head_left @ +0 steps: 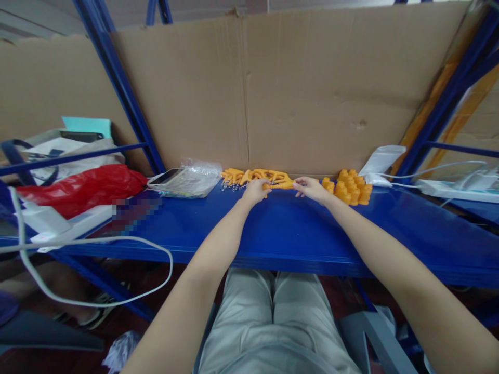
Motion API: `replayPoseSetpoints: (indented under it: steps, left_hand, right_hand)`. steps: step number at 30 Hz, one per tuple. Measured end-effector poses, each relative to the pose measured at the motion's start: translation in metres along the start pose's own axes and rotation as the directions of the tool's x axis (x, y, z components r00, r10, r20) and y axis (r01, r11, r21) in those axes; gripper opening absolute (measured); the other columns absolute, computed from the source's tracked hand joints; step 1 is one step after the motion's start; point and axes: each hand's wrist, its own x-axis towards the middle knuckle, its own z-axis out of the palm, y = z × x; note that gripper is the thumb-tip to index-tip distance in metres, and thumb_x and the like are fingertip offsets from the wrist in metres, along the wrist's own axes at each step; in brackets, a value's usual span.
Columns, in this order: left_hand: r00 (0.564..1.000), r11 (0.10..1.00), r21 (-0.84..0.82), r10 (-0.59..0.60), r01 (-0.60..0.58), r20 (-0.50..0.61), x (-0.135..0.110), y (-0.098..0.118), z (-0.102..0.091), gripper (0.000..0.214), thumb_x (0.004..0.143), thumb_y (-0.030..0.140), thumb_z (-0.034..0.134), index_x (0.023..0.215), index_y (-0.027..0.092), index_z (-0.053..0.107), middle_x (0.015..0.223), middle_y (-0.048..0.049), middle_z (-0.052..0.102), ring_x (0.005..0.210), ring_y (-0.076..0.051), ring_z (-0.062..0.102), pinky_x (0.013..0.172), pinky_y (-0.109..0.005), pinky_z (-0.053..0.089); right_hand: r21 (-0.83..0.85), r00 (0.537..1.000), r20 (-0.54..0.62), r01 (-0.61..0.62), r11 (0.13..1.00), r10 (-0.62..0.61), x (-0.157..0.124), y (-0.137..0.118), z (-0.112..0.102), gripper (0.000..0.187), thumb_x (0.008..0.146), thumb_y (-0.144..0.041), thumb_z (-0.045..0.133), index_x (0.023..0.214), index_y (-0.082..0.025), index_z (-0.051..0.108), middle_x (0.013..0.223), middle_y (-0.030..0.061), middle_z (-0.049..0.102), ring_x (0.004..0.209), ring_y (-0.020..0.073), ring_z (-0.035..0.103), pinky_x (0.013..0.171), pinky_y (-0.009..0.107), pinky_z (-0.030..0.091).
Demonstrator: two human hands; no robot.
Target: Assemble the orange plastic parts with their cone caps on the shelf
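We count two hands, one left hand [255, 191] and one right hand [312, 189], and at least one slim orange piece [284, 184] between them. The orange pieces with chains [234, 175] overlap too much for us to number. Of the stubby orange figures [353, 188], we make out roughly ten. We also tally two white power strips [89, 222], one red bag [83, 188], one teal sheet [88, 126] and one bench [288, 228].

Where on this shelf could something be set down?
The blue shelf is bare between the left forearm and right forearm, and right of that, before the far-right power strip. It is crowded along the cardboard, with orange pieces and orange blocks, and leftward around the red bag.
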Motion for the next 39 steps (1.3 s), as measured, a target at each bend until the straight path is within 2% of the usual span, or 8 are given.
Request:
replayPoseSetpoints:
  steps: [4, 9, 12, 16, 22, 29, 34, 39]
  left_hand:
    - [1.0, 1.0, -0.012, 0.0, 0.0, -0.002, -0.001, 0.0, 0.0, 0.025, 0.082, 0.017, 0.072, 0.107, 0.021, 0.076, 0.114, -0.0065, 0.076, 0.113, -0.025, 0.068, 0.104, -0.036, 0.05]
    - [1.0, 1.0, 0.005, 0.002, -0.002, 0.002, -0.002, 0.0, -0.001, 0.026, 0.084, 0.017, 0.069, 0.109, 0.018, 0.076, 0.112, -0.0089, 0.076, 0.11, -0.025, 0.069, 0.102, -0.036, 0.05]
    - [1.0, 1.0, 0.001, 0.011, -0.011, -0.011, -0.002, 0.0, -0.002, 0.026, 0.083, 0.017, 0.07, 0.108, 0.018, 0.076, 0.112, -0.0083, 0.076, 0.109, -0.024, 0.069, 0.102, -0.034, 0.05]
    - [1.0, 1.0, 0.017, -0.013, 0.013, -0.015, -0.003, 0.001, 0.0, 0.025, 0.083, 0.018, 0.07, 0.108, 0.02, 0.075, 0.108, -0.0063, 0.077, 0.107, -0.024, 0.069, 0.1, -0.035, 0.051]
    - [1.0, 1.0, -0.001, -0.008, 0.008, -0.004, -0.004, 0.0, -0.001, 0.025, 0.084, 0.019, 0.07, 0.109, 0.019, 0.075, 0.097, -0.0061, 0.077, 0.1, -0.022, 0.071, 0.097, -0.032, 0.051]
    - [0.998, 0.999, -0.001, 0.041, -0.041, -0.037, -0.001, 0.001, 0.0, 0.025, 0.083, 0.017, 0.069, 0.107, 0.021, 0.075, 0.106, -0.0058, 0.076, 0.106, -0.023, 0.069, 0.102, -0.036, 0.05]
    - [0.999, 0.999, -0.015, 0.03, -0.031, -0.031, 0.001, 0.001, 0.002, 0.024, 0.082, 0.019, 0.07, 0.105, 0.021, 0.075, 0.109, -0.0058, 0.076, 0.108, -0.023, 0.067, 0.103, -0.036, 0.05]
    - [1.0, 1.0, 0.022, 0.022, -0.021, -0.019, 0.0, 0.002, 0.002, 0.026, 0.083, 0.018, 0.068, 0.108, 0.02, 0.075, 0.104, -0.0071, 0.076, 0.102, -0.024, 0.069, 0.098, -0.037, 0.053]
  right_hand:
    - [-0.045, 0.999, 0.035, -0.011, 0.999, 0.013, 0.001, 0.003, 0.002, 0.029, 0.1, -0.036, 0.056, 0.078, -0.017, 0.058, 0.064, 0.0018, 0.066, 0.047, 0.0074, 0.058, 0.044, 0.015, 0.042]
    - [-0.13, 0.998, -0.03, -0.051, 0.99, 0.048, 0.0, 0.001, 0.008, 0.05, 0.102, -0.048, 0.046, 0.062, -0.019, 0.05, 0.051, -0.0004, 0.057, 0.039, 0.0063, 0.048, 0.042, 0.017, 0.038]
    - [-0.09, 0.997, -0.034, -0.076, 0.993, 0.073, -0.002, -0.002, 0.01, 0.043, 0.103, -0.044, 0.046, 0.071, -0.017, 0.056, 0.06, 0.0017, 0.063, 0.041, 0.0059, 0.05, 0.042, 0.017, 0.037]
    - [0.031, 1.0, -0.005, -0.024, 0.999, 0.024, -0.003, -0.003, 0.008, 0.018, 0.094, -0.033, 0.067, 0.101, -0.017, 0.062, 0.082, 0.0039, 0.073, 0.051, 0.0076, 0.061, 0.047, 0.016, 0.044]
    - [0.044, 0.999, 0.025, 0.033, 0.998, -0.034, -0.005, -0.003, 0.005, 0.026, 0.088, -0.038, 0.073, 0.08, -0.017, 0.059, 0.061, -0.0002, 0.065, 0.045, 0.0087, 0.056, 0.048, 0.019, 0.045]
    - [0.061, 0.981, 0.016, -0.193, 0.979, 0.192, -0.012, -0.013, 0.01, 0.052, 0.103, -0.045, 0.045, 0.06, -0.018, 0.053, 0.042, 0.0008, 0.053, 0.033, 0.0072, 0.046, 0.036, 0.018, 0.032]
    - [0.078, 0.965, 0.023, -0.264, 0.961, 0.263, -0.015, -0.019, 0.011, 0.052, 0.101, -0.055, 0.043, 0.066, -0.018, 0.054, 0.042, -0.0004, 0.051, 0.031, 0.0071, 0.043, 0.031, 0.017, 0.028]
    - [0.207, 0.96, 0.09, -0.279, 0.938, 0.266, -0.018, -0.023, 0.009, 0.031, 0.101, -0.048, 0.048, 0.099, -0.019, 0.056, 0.065, 0.0016, 0.069, 0.04, 0.0089, 0.056, 0.036, 0.017, 0.038]
